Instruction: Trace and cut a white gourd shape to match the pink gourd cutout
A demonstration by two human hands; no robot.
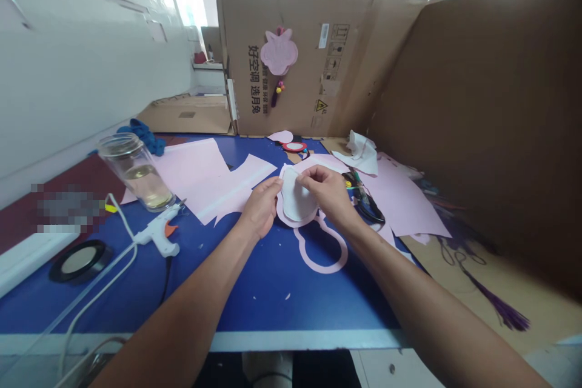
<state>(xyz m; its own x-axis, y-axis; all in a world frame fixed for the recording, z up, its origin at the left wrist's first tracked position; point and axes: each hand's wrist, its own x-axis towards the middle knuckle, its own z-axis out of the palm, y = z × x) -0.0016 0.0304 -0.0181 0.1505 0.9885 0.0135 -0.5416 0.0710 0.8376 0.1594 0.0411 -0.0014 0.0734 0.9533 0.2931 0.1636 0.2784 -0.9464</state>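
Above the blue tabletop, my left hand point(264, 206) grips the left edge of a pink gourd-shaped cutout point(291, 222), its thumb on the front. A smaller white piece point(297, 197) of a similar shape lies over the cutout, leaving a pink border around it. My right hand point(325, 188) is closed, thumb and forefinger pinched at the upper right of the white piece and covering part of it. Just below on the table lies a thin pink outline strip point(325, 270), rounded like the cutout.
A white glue gun point(159, 233), black tape roll point(79, 260) and glass jar point(145, 176) with yellowish liquid stand left. Pink sheets point(200, 173) lie behind. Scissors point(457, 254) and a purple tassel point(511, 315) are right. A cardboard wall point(291, 109) bears a pink ornament point(279, 53).
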